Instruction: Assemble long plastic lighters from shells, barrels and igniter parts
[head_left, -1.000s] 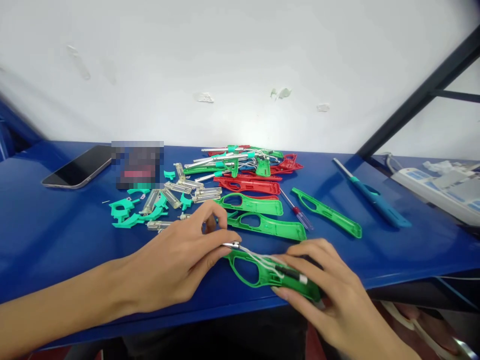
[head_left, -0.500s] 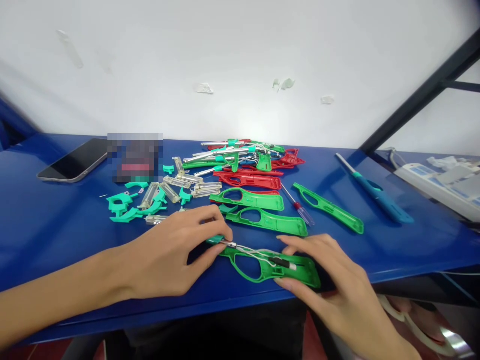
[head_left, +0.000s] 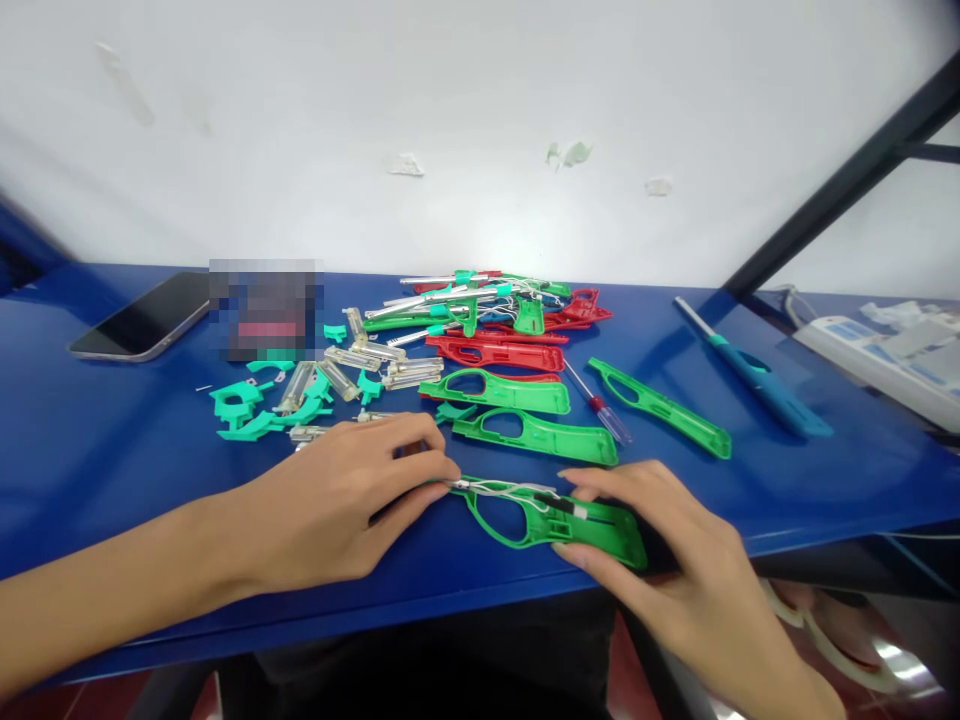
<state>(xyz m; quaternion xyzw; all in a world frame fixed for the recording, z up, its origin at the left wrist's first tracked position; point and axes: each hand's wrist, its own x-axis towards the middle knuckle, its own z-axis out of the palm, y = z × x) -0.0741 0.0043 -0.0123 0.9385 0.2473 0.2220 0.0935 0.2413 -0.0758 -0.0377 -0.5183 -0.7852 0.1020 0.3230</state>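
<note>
Near the table's front edge lies a green lighter shell half (head_left: 615,535), its hollow side up. My right hand (head_left: 667,560) grips its wide end between thumb and fingers. My left hand (head_left: 367,495) pinches the metal lighter tube, mostly hidden by the fingers, at the shell's narrow end. White wires (head_left: 510,490) run from the tube over the shell to a black igniter (head_left: 561,503) with a white tip, which lies along the shell's upper edge. Just behind are two more green shell halves (head_left: 540,437).
Clear fuel tanks (head_left: 337,380) and turquoise plastic clips (head_left: 247,405) lie at left, near a phone (head_left: 142,315). A pile of lighter tubes (head_left: 465,297) and red shells (head_left: 502,353) sits behind. Rightward are a screwdriver (head_left: 604,408), a blue lighter (head_left: 772,385) and a power strip (head_left: 877,365).
My left fingers have brought the metal tube down to the shell's narrow end, and less of it shows now. The wires and igniter have shifted slightly left; my right hand stays on the shell.
</note>
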